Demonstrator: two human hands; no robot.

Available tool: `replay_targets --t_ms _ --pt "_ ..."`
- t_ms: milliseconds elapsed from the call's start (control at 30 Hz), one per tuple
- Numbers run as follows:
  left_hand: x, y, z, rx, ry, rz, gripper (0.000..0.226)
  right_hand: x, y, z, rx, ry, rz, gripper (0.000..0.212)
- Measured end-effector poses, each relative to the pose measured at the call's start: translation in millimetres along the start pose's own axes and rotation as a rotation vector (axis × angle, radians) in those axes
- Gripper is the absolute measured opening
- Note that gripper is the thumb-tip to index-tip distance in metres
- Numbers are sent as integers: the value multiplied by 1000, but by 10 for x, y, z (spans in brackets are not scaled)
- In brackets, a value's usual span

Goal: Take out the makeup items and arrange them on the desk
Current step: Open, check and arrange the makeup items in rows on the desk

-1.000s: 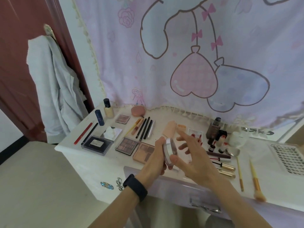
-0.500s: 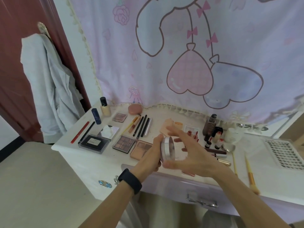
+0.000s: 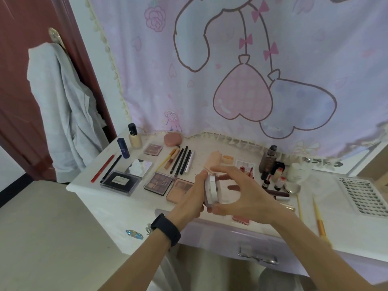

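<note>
Pink-lilac curtain (image 3: 241,59), 2 heart balloons printed on it, fills the upper frame. Red-brown door (image 3: 21,80) at upper left, grey garment (image 3: 60,114) hanging on it. White tabletop (image 3: 134,198) runs from lower left to the right edge, with makeup laid out in rows.

Centre frame, over the tabletop's front edge:
- Right hand (image 3: 249,198): fingers curved in a wide C. Index tip on top of the compact (image 3: 212,191), thumb under it, other fingers spread loosely behind.
- Left hand (image 3: 191,200), black wristband (image 3: 165,228): grips the compact from the left, thumb on the upper rim.
- The compact is round and white, turned on edge, held between both hands.

Left of the hands:
- black case (image 3: 120,181), pale label, print too small to read
- dark eyeshadow palette (image 3: 158,182), 1 line of lettering, unreadable
- peach palette (image 3: 178,190), partly behind the left hand
- dark pencils (image 3: 182,160) lying side by side further back
- red pencil (image 3: 102,168) near the left edge
</note>
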State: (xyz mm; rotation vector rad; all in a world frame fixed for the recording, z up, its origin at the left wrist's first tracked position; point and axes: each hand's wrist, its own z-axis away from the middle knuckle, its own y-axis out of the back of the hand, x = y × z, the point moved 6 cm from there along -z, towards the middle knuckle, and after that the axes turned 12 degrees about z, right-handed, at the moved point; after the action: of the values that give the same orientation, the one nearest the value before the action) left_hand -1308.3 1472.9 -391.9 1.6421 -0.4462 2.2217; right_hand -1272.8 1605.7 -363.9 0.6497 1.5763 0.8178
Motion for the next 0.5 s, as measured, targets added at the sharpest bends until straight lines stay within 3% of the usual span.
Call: replay_targets --t_ms 100,200,300,500 --pt "-25 -6 2 -13 -10 -59 65 76 -16 -24 -71 -146 -41 105" --pt "-42 4 17 -27 -17 -68 63 85 14 -27 -120 -195 23 87" --pt "-75 23 16 -28 -13 -45 63 66 40 -18 -101 -152 8 73" --pt "-109 18 -46 -53 85 48 82 -98 84 -10 30 71 155 74"
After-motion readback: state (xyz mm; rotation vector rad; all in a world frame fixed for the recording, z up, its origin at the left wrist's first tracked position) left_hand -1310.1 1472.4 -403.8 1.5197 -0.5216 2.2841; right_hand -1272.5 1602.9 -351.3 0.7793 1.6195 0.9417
